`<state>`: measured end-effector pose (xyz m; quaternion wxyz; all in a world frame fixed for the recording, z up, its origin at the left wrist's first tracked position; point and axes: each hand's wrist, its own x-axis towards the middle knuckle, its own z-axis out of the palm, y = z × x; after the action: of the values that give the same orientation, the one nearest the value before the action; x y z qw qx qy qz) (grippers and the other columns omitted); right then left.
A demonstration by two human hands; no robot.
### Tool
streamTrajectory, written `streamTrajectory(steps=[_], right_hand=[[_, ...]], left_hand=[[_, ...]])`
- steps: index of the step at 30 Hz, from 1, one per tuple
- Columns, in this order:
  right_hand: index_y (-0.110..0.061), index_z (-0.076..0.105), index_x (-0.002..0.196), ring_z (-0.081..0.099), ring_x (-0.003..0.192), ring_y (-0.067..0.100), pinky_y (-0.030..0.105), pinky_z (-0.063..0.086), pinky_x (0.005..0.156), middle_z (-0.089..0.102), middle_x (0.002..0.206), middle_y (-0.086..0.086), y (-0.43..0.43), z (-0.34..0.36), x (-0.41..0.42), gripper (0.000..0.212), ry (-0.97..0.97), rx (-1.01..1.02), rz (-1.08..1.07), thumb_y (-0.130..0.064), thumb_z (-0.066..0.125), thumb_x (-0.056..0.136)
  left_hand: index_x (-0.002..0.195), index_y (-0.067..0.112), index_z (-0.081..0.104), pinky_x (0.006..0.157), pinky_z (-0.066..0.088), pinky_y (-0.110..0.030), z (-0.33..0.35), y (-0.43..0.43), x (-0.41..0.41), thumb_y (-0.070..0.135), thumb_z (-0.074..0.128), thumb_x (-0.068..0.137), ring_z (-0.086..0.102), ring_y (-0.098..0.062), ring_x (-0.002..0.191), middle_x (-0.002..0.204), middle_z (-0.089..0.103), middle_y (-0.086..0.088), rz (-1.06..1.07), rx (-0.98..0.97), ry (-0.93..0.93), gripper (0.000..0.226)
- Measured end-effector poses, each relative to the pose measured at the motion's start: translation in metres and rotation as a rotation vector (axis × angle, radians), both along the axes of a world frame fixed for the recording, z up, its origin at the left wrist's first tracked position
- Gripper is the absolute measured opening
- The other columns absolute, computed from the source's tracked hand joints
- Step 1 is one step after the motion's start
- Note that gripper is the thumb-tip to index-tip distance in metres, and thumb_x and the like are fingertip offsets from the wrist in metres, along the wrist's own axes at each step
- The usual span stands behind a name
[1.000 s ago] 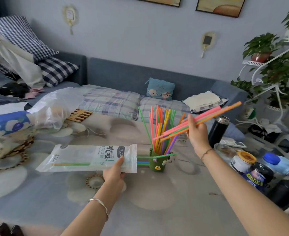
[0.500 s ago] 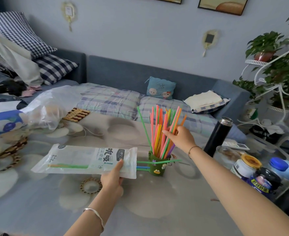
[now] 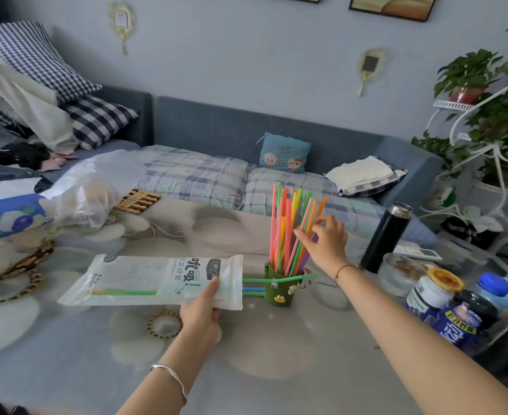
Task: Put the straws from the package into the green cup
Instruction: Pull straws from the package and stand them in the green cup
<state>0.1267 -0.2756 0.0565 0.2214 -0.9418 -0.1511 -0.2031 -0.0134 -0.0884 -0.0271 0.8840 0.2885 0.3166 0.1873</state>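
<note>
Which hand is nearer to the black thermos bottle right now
Right. The right hand is at the straws in the green cup, just left of the black thermos bottle. The left hand holds the straw package, farther left.

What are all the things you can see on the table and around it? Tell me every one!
straw package: one, clear and white, held over the table's near left
straws in the package: a few, green, blue and orange, sticking out toward the cup
green cup: one, table middle
straws in the cup: many, pink, orange, yellow, green, purple, standing up
black flask: one, right of the cup
jars and bottles: several, blue and white, table's right edge
plastic bag: one, clear, table's far left
sofa: one, blue, behind the table
potted plants: several, green, on the right stand
left hand: holds the package
right hand: fingers on the cup's straws
</note>
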Motion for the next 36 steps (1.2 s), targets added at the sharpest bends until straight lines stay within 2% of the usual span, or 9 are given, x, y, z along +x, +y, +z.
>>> streamTrajectory(steps=[3, 6, 10, 13, 19, 23, 27, 30, 36], right_hand=[[-0.009, 0.056, 0.117, 0.042, 0.118, 0.028, 0.034, 0.032, 0.094, 0.049, 0.125, 0.011, -0.005, 0.0, -0.013, 0.049, -0.146, 0.25, -0.028, -0.041, 0.066, 0.082], [-0.003, 0.056, 0.115, 0.049, 0.113, 0.031, 0.025, 0.033, 0.087, 0.053, 0.121, 0.018, -0.01, -0.002, -0.034, 0.035, -0.177, 0.686, -0.139, -0.024, 0.063, 0.087], [-0.001, 0.054, 0.117, 0.058, 0.101, 0.029, 0.028, 0.039, 0.077, 0.058, 0.12, 0.018, -0.006, -0.02, -0.063, 0.032, 0.187, 1.14, -0.252, -0.023, 0.042, 0.097], [-0.004, 0.057, 0.114, 0.058, 0.08, 0.019, 0.027, 0.045, 0.065, 0.061, 0.115, 0.014, 0.006, -0.028, -0.085, 0.035, 0.394, 1.315, -0.173, -0.026, 0.036, 0.099], [0.002, 0.056, 0.117, 0.057, 0.078, 0.019, 0.027, 0.045, 0.071, 0.06, 0.108, 0.016, 0.033, -0.03, -0.125, 0.032, 0.826, 1.711, -0.01, -0.017, 0.038, 0.098], [-0.003, 0.058, 0.101, 0.058, 0.086, 0.024, 0.033, 0.047, 0.076, 0.061, 0.101, 0.012, 0.053, -0.041, -0.143, 0.035, 1.068, 1.851, 0.042, -0.028, 0.034, 0.1], [-0.005, 0.056, 0.085, 0.058, 0.079, 0.026, 0.034, 0.056, 0.06, 0.059, 0.089, 0.015, 0.071, -0.046, -0.153, 0.031, 1.152, 1.909, 0.005, -0.029, 0.042, 0.098], [0.0, 0.056, 0.092, 0.058, 0.079, 0.03, 0.037, 0.058, 0.052, 0.059, 0.089, 0.019, 0.076, -0.047, -0.164, 0.03, 1.241, 1.942, 0.055, -0.027, 0.045, 0.097], [-0.003, 0.059, 0.1, 0.054, 0.054, 0.018, 0.02, 0.047, 0.037, 0.062, 0.078, 0.015, 0.072, -0.055, -0.163, 0.026, 1.236, 1.866, 0.0, -0.028, 0.056, 0.092]], left_hand=[[0.109, 0.009, 0.056, 0.071, 0.054, -0.027, 0.006, 0.003, -0.004, 0.002, 0.067, 0.083, 0.061, -0.013, 0.079, 0.091, 0.064, -0.001, 0.0, 0.023, 0.007, 0.029], [0.106, 0.012, 0.056, 0.054, 0.055, -0.02, 0.012, 0.005, -0.011, 0.002, 0.066, 0.084, 0.061, -0.011, 0.077, 0.09, 0.063, 0.001, 0.012, 0.026, -0.009, 0.026], [0.086, 0.016, 0.055, 0.043, 0.051, -0.016, 0.025, 0.003, -0.022, 0.003, 0.066, 0.085, 0.059, -0.01, 0.075, 0.087, 0.062, 0.002, 0.018, 0.027, -0.015, 0.017], [0.099, 0.011, 0.057, 0.041, 0.05, -0.016, 0.034, -0.001, -0.031, 0.003, 0.067, 0.084, 0.059, -0.012, 0.075, 0.088, 0.061, 0.001, 0.019, 0.072, -0.038, 0.02], [0.11, 0.009, 0.062, 0.078, 0.057, -0.033, 0.051, -0.001, -0.041, 0.011, 0.076, 0.077, 0.065, -0.023, 0.094, 0.107, 0.069, -0.01, 0.023, 0.433, -0.027, 0.036], [0.103, 0.005, 0.066, 0.057, 0.054, -0.016, 0.069, -0.008, -0.041, 0.017, 0.08, 0.072, 0.065, -0.019, 0.08, 0.096, 0.07, -0.008, -0.085, 0.898, -0.007, 0.036], [0.103, 0.006, 0.067, 0.056, 0.055, -0.024, 0.086, -0.015, -0.042, 0.023, 0.08, 0.072, 0.064, -0.019, 0.075, 0.09, 0.068, -0.005, -0.153, 1.195, 0.039, 0.038], [0.11, 0.004, 0.065, 0.071, 0.058, -0.037, 0.091, -0.015, -0.041, 0.027, 0.08, 0.073, 0.065, -0.022, 0.081, 0.099, 0.071, -0.008, -0.147, 1.253, 0.034, 0.046], [0.114, 0.005, 0.064, 0.069, 0.055, -0.028, 0.099, -0.011, -0.042, 0.027, 0.08, 0.072, 0.065, -0.018, 0.085, 0.104, 0.071, -0.007, -0.109, 1.267, -0.034, 0.05]])
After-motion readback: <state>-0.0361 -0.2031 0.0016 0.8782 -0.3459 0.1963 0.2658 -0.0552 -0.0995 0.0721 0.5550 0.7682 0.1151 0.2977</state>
